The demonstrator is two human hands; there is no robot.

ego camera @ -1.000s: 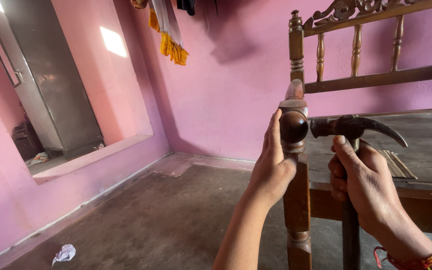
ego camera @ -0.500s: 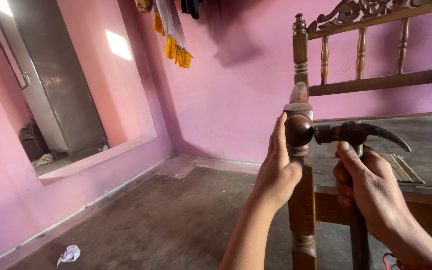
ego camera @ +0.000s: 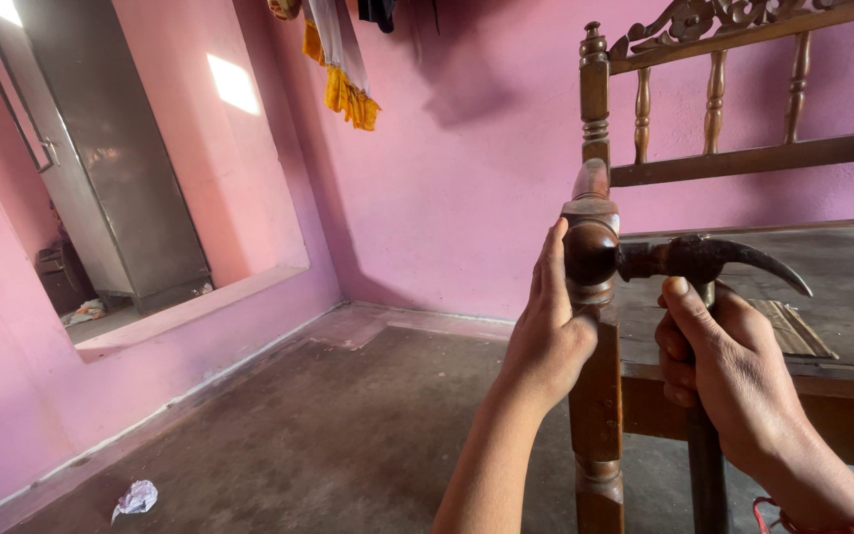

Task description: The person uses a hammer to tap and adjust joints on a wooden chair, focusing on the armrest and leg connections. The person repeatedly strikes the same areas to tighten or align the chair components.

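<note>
**Hammer head against the bedpost knob**

The right hand [ego camera: 733, 381] is closed tight around the handle of a hammer [ego camera: 704, 262], fingers wrapped fully round it and the thumb laid up along the shaft just under the head. The left hand [ego camera: 551, 331] is half open: its fingers stretch upward along the near side of a wooden bedpost [ego camera: 595, 396], with the palm and thumb pressed to the post just below its round knob [ego camera: 590, 252].

The hammer's handle stands close to upright, dropping out of view at the bottom edge. Its head lies roughly level, long axis running left to right: the striking face points left and meets the knob, while the curved claw points right and dips at its tip.

The post is the near corner of a bed frame [ego camera: 743, 158]; a carved rail with turned spindles runs off to the right behind it, and the flat bed boards [ego camera: 842, 287] lie directly behind the hammer. To the left the bare floor [ego camera: 348, 435] is open as far as the pink wall [ego camera: 467, 198], with only a crumpled scrap of paper [ego camera: 135, 497] near the wall's foot. A grey metal cabinet [ego camera: 101, 168] stands in a recess at far left.
</note>
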